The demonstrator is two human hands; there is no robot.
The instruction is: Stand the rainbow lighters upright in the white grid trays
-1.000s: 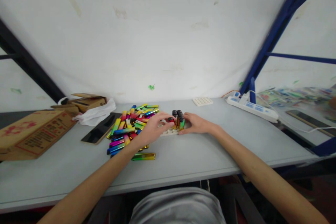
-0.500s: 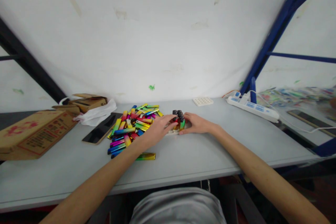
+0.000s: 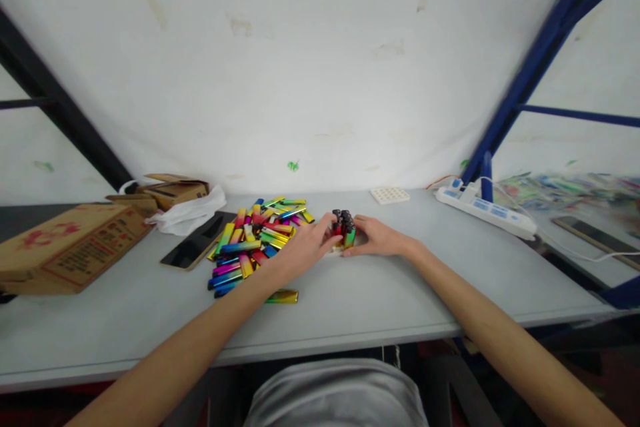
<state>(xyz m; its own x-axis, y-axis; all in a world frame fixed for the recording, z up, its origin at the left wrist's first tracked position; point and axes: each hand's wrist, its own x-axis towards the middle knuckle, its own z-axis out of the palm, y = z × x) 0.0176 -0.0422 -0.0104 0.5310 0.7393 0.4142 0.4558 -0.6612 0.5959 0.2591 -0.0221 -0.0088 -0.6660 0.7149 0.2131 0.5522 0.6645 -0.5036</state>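
Note:
Several lighters with black tops (image 3: 344, 219) stand upright in a tight group, with a pale tray edge (image 3: 334, 251) under them. My left hand (image 3: 314, 240) is closed on the group's left side, thumb and fingers against the lighters. From the right, my right hand (image 3: 373, 236) curves its fingers and thumb against the same group. To the left of my left hand spreads a pile of shiny multicoloured lighters (image 3: 245, 247), partly behind my left forearm.
A phone (image 3: 193, 245), a white plastic bag (image 3: 193, 211) and cardboard boxes (image 3: 75, 240) lie left. A white holed tray (image 3: 390, 195) sits near the wall. At right are a power strip (image 3: 487, 211), another phone (image 3: 597, 237) and blue metal posts (image 3: 525, 73).
My left hand has shifted slightly right, closer around the standing lighters. The whole view has moved a little. My right hand remains beside the group.

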